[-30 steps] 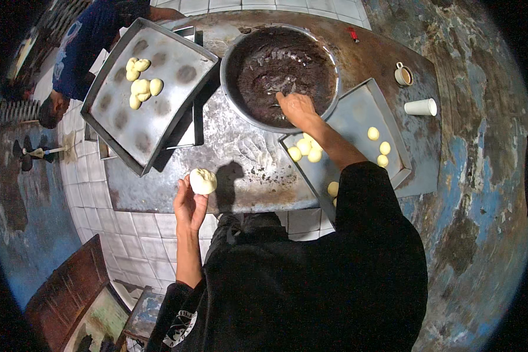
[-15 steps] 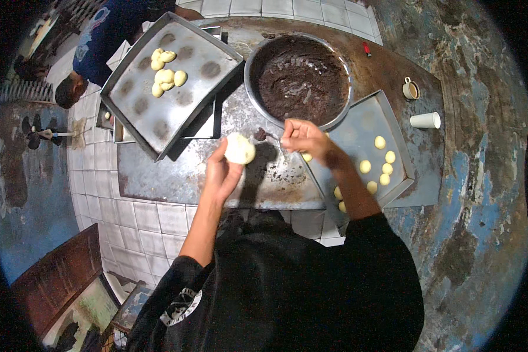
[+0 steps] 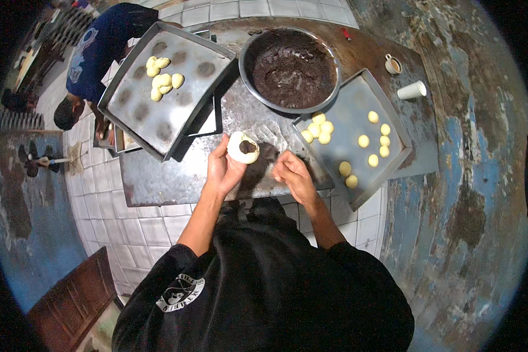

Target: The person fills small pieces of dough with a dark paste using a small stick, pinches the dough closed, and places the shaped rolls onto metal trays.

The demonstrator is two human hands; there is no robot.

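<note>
In my left hand [image 3: 222, 167] rests a flattened round of pale dough [image 3: 236, 154], held between thumb and fingers, with a lump of dark brown filling [image 3: 247, 146] on it. Just right of the dough is my right hand [image 3: 293, 175], its fingers pinched together. What they hold is too blurred to make out. Beyond both hands stands a large metal basin [image 3: 338, 76] of dark crumbly filling [image 3: 293, 67]. To the right, a shallow metal tray [image 3: 358, 120] bears several pale yellow dough balls [image 3: 320, 129], some clustered, some apart.
At the left, a metal tray [image 3: 132, 114] with a heap of dough pieces [image 3: 164, 82] sits on other trays. A cup of brown drink [image 3: 393, 64], a white cup [image 3: 412, 90] and a small red object [image 3: 347, 34] lie rightward. Another person [image 3: 94, 58] bends at far left.
Dark filling now sits on the dough in my left hand; half a second ago it hung off a thin utensil in my right hand. My right hand has come down toward me, uncovering more dough balls.
</note>
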